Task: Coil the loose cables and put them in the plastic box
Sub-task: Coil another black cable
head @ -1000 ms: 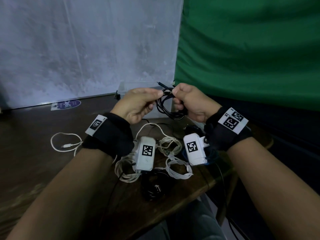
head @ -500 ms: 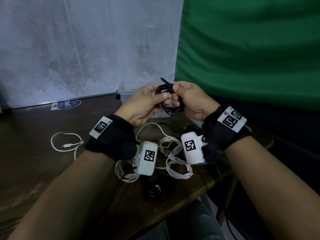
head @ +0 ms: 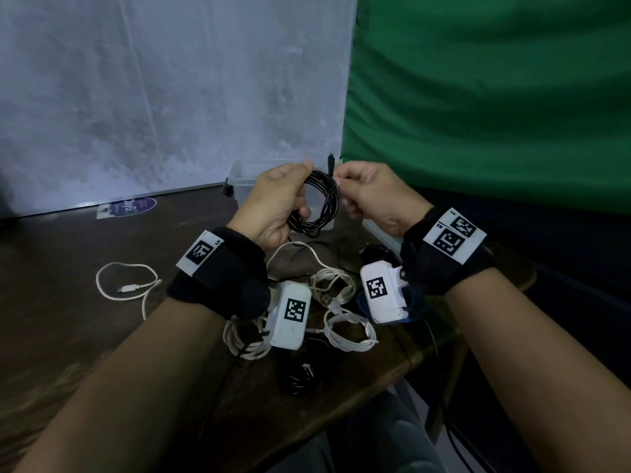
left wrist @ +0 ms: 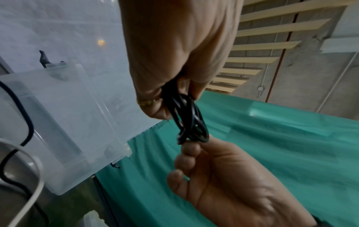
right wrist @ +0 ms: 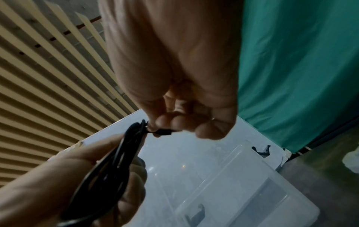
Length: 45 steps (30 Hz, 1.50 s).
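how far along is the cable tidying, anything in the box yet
Early. The plastic box looks empty from the wrist views. In hand: the black cable is wound into a coil, held by the left hand while the right hand pinches its end. Left: boxing it, plus the white cables and a loose one on the table.

1. The box is clear, frosted plastic.
2. The table is dark wood with a dull sheen.
3. The black cable looks smooth and slightly glossy.
4. The green backdrop is matt cloth.
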Tool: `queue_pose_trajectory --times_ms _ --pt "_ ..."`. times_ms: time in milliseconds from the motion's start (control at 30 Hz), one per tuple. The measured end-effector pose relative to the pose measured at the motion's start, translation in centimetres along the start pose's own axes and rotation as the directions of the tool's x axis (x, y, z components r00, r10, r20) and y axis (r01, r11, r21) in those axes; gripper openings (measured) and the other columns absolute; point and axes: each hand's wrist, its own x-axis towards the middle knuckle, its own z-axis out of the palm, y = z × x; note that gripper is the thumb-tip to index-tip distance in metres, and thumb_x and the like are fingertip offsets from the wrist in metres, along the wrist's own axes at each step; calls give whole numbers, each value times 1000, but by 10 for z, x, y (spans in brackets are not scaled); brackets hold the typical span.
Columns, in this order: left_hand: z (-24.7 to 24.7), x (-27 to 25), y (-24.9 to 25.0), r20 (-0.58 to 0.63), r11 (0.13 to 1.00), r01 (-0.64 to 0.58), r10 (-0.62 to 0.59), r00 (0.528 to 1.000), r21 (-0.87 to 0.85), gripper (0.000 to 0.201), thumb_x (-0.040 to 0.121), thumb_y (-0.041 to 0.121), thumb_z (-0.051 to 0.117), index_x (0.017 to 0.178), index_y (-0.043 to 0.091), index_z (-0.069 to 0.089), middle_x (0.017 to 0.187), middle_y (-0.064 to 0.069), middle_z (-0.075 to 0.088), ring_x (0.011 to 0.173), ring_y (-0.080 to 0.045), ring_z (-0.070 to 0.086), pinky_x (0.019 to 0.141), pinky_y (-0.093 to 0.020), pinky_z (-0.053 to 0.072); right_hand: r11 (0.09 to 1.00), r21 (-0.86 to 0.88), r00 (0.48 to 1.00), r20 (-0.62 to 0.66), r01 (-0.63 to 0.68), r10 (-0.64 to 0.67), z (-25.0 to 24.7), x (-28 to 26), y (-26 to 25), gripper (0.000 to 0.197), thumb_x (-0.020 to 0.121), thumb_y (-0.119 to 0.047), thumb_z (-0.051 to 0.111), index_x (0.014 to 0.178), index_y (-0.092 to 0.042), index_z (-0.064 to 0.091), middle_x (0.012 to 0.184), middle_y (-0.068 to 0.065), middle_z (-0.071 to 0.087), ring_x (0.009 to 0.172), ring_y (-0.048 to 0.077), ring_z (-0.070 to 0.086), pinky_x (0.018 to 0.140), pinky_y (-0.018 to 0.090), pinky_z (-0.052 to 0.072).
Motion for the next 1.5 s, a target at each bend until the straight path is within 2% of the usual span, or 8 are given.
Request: queue_pose_trajectory --times_ms 100,200,333,533,967,1233,1400,1500 --pt "-2 1 0 -13 999 22 -22 1000 28 23 95 18 54 72 15 50 50 3 31 38 -6 26 34 -15 28 966 -247 995 -48 74 -88 -1 3 3 24 95 -14 54 74 -24 56 66 -5 45 52 3 39 51 17 35" --pt "-4 2 -1 -9 998 33 -33 999 51 22 94 16 55 73 13 52 47 5 31 36 -6 26 33 -15 26 958 -274 992 -59 90 -111 1 4 6 25 95 -12 53 73 -24 52 68 -5 46 57 3 40 52 13 36" --pt "-5 2 0 11 998 31 -31 999 56 25 94 16 55 69 15 50 46 6 30 36 -5 24 32 -14 24 985 -160 994 -67 71 -82 0 3 6 24 95 -5 50 75 -16 51 70 -1 52 51 -6 52 48 6 38" --pt "-6 2 1 15 995 27 -28 999 93 21 93 18 57 73 12 54 46 6 33 35 -6 26 33 -15 27 993 -97 994 -85 59 -68 -5 7 6 24 95 -4 51 74 -15 52 68 2 55 61 10 55 53 12 42" --pt "-9 0 0 15 936 116 -129 992 334 12 83 13 62 75 11 53 46 3 29 35 -9 24 35 -13 23 924 379 994 -71 -45 78 -5 5 3 12 92 5 51 95 -4 58 74 7 56 51 5 57 50 16 45" --pt "-11 -1 -1 21 918 126 -144 989 376 30 85 8 60 59 14 48 43 4 26 35 -8 23 35 -15 19 934 352 995 -54 -60 84 -9 9 -6 15 95 2 48 94 -7 60 62 -1 65 53 7 55 50 17 42" --pt "-13 3 -3 -16 963 138 -138 990 230 27 90 9 57 63 12 53 43 6 27 33 -5 23 33 -13 21 996 85 997 -72 -33 39 -10 6 -11 20 94 -11 52 83 -20 66 81 -4 68 78 9 55 60 23 35" --pt "-12 4 0 -21 979 122 -121 992 164 22 93 13 54 73 7 59 39 8 26 31 -4 23 33 -13 21 990 102 990 -99 -93 103 -9 4 -11 19 95 -17 48 83 -19 63 87 -3 61 84 13 50 64 26 34"
